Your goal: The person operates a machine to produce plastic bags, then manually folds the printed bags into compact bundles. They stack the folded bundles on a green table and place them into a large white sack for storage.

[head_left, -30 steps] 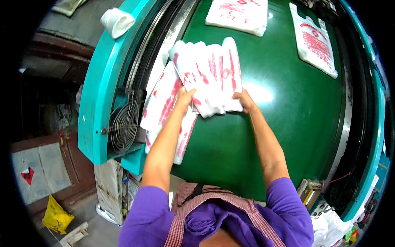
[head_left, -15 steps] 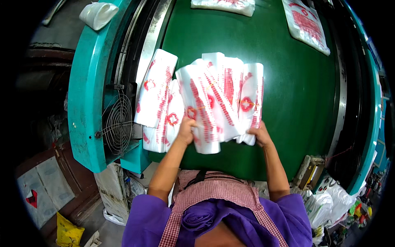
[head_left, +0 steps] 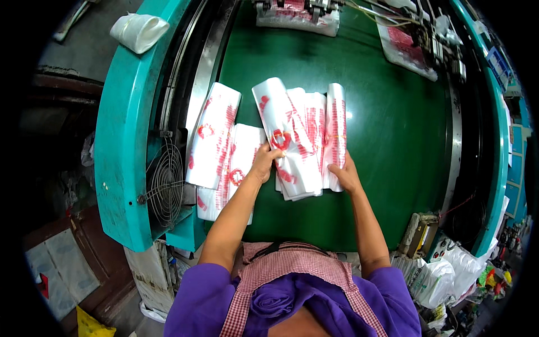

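Observation:
Between my hands is a pile of folded white plastic bags printed in red (head_left: 292,147), lying on the green belt (head_left: 387,151). My left hand (head_left: 262,163) grips the pile's left edge, with its thumb on top of the uppermost bundle. On the other side my right hand (head_left: 347,173) is closed on the lower end of the rightmost bundle (head_left: 336,121); its thumb lies on top and its fingers are partly hidden. Left of my left hand, two more folded bag bundles (head_left: 214,135) overlap on the belt.
Metal machine parts with rollers and hoses (head_left: 314,10) hang over the belt's far end, above a bag stack (head_left: 297,23). Another stack (head_left: 401,48) lies far right. A teal machine frame (head_left: 120,140) with a wire fan guard (head_left: 164,185) borders the left side.
My left hand has moved slightly right and the bundles are drawn closer together. The right bundle now stands more upright and narrow. Machine parts have come into view at the far end.

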Demonstrator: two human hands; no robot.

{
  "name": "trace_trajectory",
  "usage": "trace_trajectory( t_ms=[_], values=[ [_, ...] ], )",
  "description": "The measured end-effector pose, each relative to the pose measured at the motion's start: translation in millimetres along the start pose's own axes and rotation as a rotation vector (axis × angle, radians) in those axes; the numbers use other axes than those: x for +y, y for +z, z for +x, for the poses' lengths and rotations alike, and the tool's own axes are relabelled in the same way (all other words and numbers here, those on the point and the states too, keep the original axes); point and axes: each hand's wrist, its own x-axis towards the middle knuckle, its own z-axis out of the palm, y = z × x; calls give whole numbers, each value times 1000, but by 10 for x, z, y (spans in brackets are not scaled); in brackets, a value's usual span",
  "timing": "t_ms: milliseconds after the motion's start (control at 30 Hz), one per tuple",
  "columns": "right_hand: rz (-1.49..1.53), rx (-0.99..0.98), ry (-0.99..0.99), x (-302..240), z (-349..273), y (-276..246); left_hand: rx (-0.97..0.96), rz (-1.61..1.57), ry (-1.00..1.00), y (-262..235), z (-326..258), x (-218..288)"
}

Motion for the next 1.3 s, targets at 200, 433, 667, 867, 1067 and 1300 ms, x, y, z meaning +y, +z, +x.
trace_trajectory(
  t_ms=[200, 433, 667, 867, 1067, 1300],
  values=[
    [-610, 29, 183, -419, -124, 173, -131, -504, -116, 103, -287, -407],
    [-972, 157, -220, -191, -184, 586, -176, -482, -168, -387, -710, -553],
    [-1177, -57, -78, -283, -3, 670, -117, -195, -11, -198, -650, -660],
    [-1083, -14, 78, -510, -35, 834, 8, -167, 107, -400, -1167, -486],
    [-1152, 106, -69, -295, 43, 1079, -15, -100, 169, -756, -1620, 19],
    [-484, 52, 155, -604, -116, 85, -87, -477, 8, -633, -1214, -541]
  ],
)
